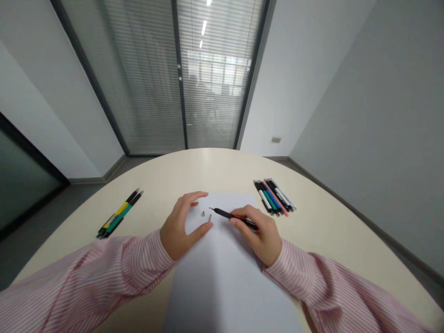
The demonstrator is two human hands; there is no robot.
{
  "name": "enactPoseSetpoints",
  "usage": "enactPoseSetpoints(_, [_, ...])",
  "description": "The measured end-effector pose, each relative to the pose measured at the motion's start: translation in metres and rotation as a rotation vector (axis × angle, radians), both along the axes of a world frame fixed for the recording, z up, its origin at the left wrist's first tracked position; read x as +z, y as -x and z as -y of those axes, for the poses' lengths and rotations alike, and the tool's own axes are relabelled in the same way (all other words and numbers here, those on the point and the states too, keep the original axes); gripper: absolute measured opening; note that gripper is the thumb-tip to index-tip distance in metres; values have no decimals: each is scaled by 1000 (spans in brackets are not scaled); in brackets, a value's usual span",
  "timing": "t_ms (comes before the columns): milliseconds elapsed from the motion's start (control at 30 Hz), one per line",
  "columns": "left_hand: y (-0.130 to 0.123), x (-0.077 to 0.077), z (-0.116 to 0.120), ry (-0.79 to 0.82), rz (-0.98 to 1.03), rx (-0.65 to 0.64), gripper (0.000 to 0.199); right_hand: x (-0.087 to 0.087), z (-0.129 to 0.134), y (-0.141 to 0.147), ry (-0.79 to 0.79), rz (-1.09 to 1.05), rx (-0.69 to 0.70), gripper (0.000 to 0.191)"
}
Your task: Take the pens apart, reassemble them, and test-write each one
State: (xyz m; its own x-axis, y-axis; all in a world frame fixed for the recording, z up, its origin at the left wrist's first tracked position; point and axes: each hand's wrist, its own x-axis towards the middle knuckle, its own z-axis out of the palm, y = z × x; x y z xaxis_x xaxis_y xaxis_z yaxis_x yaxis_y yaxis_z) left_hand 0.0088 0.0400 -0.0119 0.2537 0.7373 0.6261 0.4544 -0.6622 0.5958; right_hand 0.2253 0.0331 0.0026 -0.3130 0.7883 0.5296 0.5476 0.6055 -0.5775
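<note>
My right hand [258, 229] grips a black pen [224, 213] whose narrow bare tip points left, just above the white paper [229, 282]. Thumb and fingers apart, my left hand [185, 224] rests at the paper's left edge and holds nothing. Between the hands lie two tiny parts on the paper: a small grey piece [203, 214] and a short, slim grey piece [210, 218] close to my left thumb. Both look like loose pen parts, but they are too small to tell exactly.
Two pens, one yellow and black [120, 210] and one green and black [121, 217], lie at the left of the round cream table [204, 171]. A row of several pens [272, 196] in mixed colours lies at the right. Beyond the table's far edge stands a glass partition with blinds [152, 92].
</note>
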Motion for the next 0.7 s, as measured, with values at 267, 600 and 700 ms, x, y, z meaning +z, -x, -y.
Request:
enactPoseSetpoints(267, [5, -24, -13, -181, -441, 72, 22, -1, -2, 0, 49, -95, -70, 12])
enactPoseSetpoints(600, [5, 2, -8, -60, -219, -2, 6, -2, -2, 1, 71, -82, -80, 12])
enactPoseSetpoints(700, [7, 6, -12, 183, 60, -1, 8, -2, -2, 0, 82, -61, -74, 11])
